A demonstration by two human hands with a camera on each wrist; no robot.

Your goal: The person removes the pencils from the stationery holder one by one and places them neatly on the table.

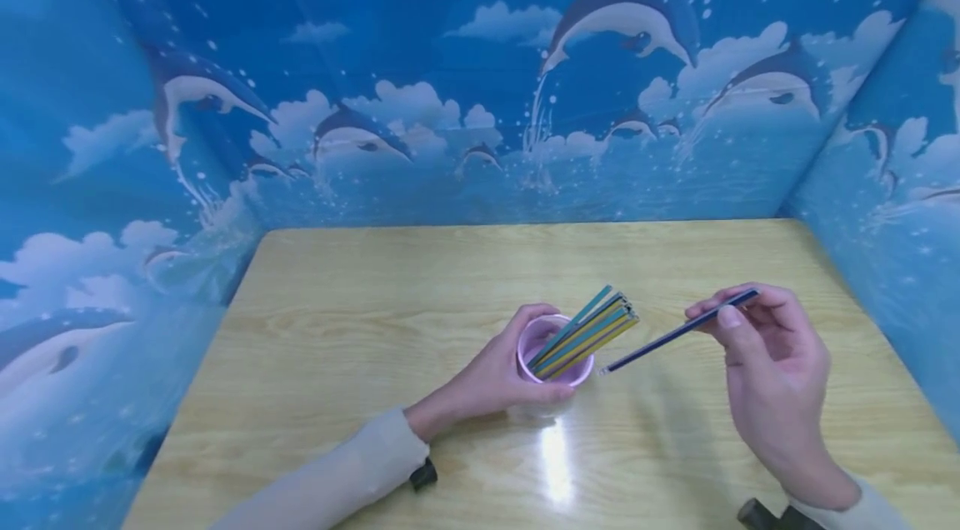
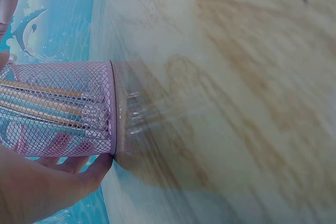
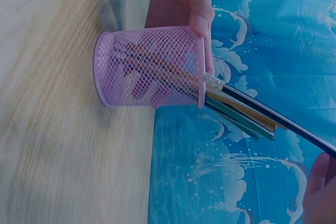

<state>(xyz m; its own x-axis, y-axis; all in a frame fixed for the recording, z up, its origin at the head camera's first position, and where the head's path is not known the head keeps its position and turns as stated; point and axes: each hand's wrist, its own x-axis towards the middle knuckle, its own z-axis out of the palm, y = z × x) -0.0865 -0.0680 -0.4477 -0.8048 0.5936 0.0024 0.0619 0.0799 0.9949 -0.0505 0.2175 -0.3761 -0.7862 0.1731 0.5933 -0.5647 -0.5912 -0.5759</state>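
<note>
My left hand (image 1: 480, 376) grips a pink mesh pencil cup (image 1: 531, 337), thumb on the near side and fingers round the far side. The cup's base is right at the tabletop in the left wrist view. Several pencils (image 1: 588, 334) in green, yellow and dark colours lean to the right inside it. To the right of the cup, my right hand (image 1: 776, 363) pinches a dark pencil (image 1: 667, 339) between thumb and fingers. That pencil slants down to the left. Its pale end (image 3: 212, 81) overlaps the cup's rim in the right wrist view.
A light wood-grain table (image 1: 360, 297) lies under both hands. Blue cloth walls (image 1: 420, 180) printed with dolphins stand behind it and at both sides. A bright light reflection falls on the table just in front of the cup.
</note>
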